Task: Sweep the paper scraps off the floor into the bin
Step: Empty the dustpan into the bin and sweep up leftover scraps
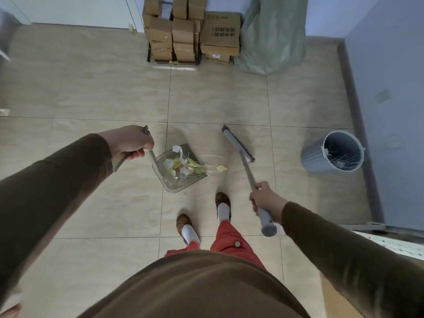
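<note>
My left hand (130, 142) grips the handle of a grey dustpan (176, 183) that rests on the tiled floor in front of my feet. White and yellow paper scraps (183, 165) lie piled inside the pan. One yellow scrap (221, 168) lies on the floor just past the pan's right edge. My right hand (266, 199) holds the grey broom handle; the broom head (237, 143) sits to the right of the pan, apart from the scraps. A blue-grey bin (314, 154) stands at the right by the wall, with some scraps inside.
Stacked cardboard boxes (190, 31) and a pale green sack (273, 35) stand against the far wall. A blue wall (390, 99) runs along the right side behind the bin. My feet (204, 216) stand just behind the pan.
</note>
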The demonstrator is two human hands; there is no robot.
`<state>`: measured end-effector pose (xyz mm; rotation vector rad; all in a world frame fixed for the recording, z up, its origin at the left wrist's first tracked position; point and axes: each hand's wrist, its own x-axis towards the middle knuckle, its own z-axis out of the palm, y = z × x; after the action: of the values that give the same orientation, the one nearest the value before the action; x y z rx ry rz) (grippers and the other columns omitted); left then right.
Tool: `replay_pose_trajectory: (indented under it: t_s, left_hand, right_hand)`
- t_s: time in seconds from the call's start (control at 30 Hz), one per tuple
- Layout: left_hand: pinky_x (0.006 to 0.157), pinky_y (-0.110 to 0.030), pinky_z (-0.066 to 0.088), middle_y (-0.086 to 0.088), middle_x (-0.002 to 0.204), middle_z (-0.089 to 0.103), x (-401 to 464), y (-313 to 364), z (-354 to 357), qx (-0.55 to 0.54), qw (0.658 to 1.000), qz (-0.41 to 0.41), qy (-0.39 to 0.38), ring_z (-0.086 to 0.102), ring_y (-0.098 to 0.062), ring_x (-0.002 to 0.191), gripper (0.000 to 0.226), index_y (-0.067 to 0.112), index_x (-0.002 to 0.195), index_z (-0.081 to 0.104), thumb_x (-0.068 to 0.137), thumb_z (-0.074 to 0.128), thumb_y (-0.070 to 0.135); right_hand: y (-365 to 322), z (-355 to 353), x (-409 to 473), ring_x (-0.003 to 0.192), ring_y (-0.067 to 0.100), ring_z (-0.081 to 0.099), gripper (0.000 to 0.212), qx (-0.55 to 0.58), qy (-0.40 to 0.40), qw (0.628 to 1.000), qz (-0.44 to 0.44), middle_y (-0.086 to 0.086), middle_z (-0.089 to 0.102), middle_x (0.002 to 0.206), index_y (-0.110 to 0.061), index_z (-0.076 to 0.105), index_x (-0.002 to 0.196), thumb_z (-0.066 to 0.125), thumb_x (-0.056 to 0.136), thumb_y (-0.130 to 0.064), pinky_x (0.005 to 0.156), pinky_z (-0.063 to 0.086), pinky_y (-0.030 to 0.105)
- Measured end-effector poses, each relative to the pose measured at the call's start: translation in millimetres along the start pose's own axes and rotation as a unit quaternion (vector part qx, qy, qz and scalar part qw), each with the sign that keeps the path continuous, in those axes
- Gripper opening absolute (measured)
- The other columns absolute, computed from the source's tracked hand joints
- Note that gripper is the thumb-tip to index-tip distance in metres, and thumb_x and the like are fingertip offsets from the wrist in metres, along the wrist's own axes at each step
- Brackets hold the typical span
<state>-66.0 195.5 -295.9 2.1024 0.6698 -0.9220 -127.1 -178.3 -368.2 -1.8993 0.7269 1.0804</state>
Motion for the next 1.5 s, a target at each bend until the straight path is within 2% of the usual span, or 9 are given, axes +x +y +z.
replay_pose_trajectory:
  t_s: [0.2,0.4,0.57,0.77,1.03,1.17,1.27,1.4,1.5]
  left_hand:
    - [0.043,-0.023,0.033,-0.017,0.075,0.057,3.3,12.4,18.9,-0.013,1.0,-0.017,-0.018,0.041,-0.019,0.05,0.007,0.004,0.091,0.057,0.084,0.055,0.004]
    - [0.045,-0.024,0.037,-0.026,0.091,0.067,4.0,-2.3,20.9,-0.039,0.998,-0.038,-0.035,0.042,-0.017,0.049,0.022,-0.005,0.103,0.06,0.087,0.058,0.01]
    - [0.044,-0.024,0.045,-0.02,0.094,0.065,2.5,-25.7,11.0,-0.117,0.986,-0.086,-0.082,0.049,-0.017,0.049,0.033,0.002,0.109,0.063,0.085,0.07,0.023]
    - [0.042,-0.022,0.045,-0.013,0.077,0.058,-9.0,-50.3,10.3,-0.13,0.988,-0.024,-0.075,0.052,-0.014,0.051,0.025,0.002,0.112,0.061,0.087,0.057,-0.001]
    - [0.047,-0.025,0.038,-0.008,0.074,0.046,-19.0,-66.2,11.1,-0.145,0.987,0.026,-0.057,0.043,-0.016,0.054,0.037,0.0,0.117,0.057,0.081,0.054,-0.008]
    - [0.048,-0.026,0.04,-0.01,0.078,0.049,-20.6,-46.9,13.3,-0.136,0.988,0.063,-0.046,0.044,-0.017,0.057,0.036,0.001,0.118,0.055,0.083,0.052,-0.007]
    - [0.05,-0.028,0.041,-0.011,0.081,0.051,-25.1,-26.2,15.4,-0.116,0.989,0.09,-0.03,0.046,-0.019,0.059,0.034,0.001,0.117,0.055,0.084,0.052,-0.006]
    - [0.051,-0.028,0.04,-0.01,0.078,0.051,-33.7,7.2,16.3,-0.094,0.987,0.132,-0.015,0.045,-0.02,0.058,0.033,0.002,0.115,0.056,0.084,0.052,-0.007]
    - [0.05,-0.028,0.039,-0.011,0.079,0.05,-44.6,39.2,18.5,-0.071,0.984,0.165,-0.017,0.043,-0.018,0.059,0.032,0.004,0.114,0.056,0.083,0.054,-0.006]
  right_hand:
    - [3.9,80.5,-1.2,0.036,0.012,0.046,0.043,0.086,-0.094,0.99,0.054,0.012,0.048,0.077,-0.013,0.032,0.133,0.04,0.094,0.002,0.034,0.042,0.021]
    - [8.0,52.4,-29.8,0.043,0.009,0.044,0.044,0.124,-0.193,0.97,0.084,0.007,0.05,0.069,-0.024,0.041,0.131,0.046,0.093,-0.002,0.037,0.039,0.019]
    - [14.7,23.2,-50.1,0.043,0.009,0.042,0.044,0.175,-0.199,0.96,0.087,0.007,0.05,0.067,-0.023,0.045,0.131,0.048,0.093,-0.001,0.035,0.038,0.019]
    - [25.1,-27.7,-64.4,0.041,0.009,0.041,0.044,0.262,-0.193,0.941,0.094,0.005,0.048,0.064,-0.023,0.045,0.135,0.05,0.096,-0.006,0.032,0.038,0.018]
    - [26.8,-80.2,-104.5,0.034,0.009,0.039,0.057,0.387,-0.194,0.899,0.065,0.005,0.039,0.064,-0.029,0.042,0.142,0.051,0.091,-0.005,0.028,0.037,0.017]
    - [30.1,-90.7,-119.9,0.033,0.009,0.043,0.098,0.454,-0.225,0.861,0.03,0.002,0.042,0.061,-0.026,0.05,0.128,0.092,0.044,0.003,0.028,0.04,0.018]
    - [31.3,-87.6,-128.6,0.033,0.007,0.044,0.081,0.51,-0.222,0.831,0.027,-0.001,0.043,0.059,-0.014,0.049,0.097,0.094,0.032,0.005,0.03,0.041,0.016]
    - [36.1,-74.6,-124.9,0.035,0.004,0.045,0.02,0.574,-0.165,0.801,0.04,-0.003,0.043,0.059,-0.012,0.043,0.086,0.063,0.081,-0.009,0.034,0.043,0.013]
    - [40.4,-68.0,-108.4,0.036,0.004,0.046,0.006,0.626,-0.15,0.765,0.038,-0.003,0.043,0.062,-0.01,0.043,0.09,0.049,0.089,-0.009,0.034,0.044,0.014]
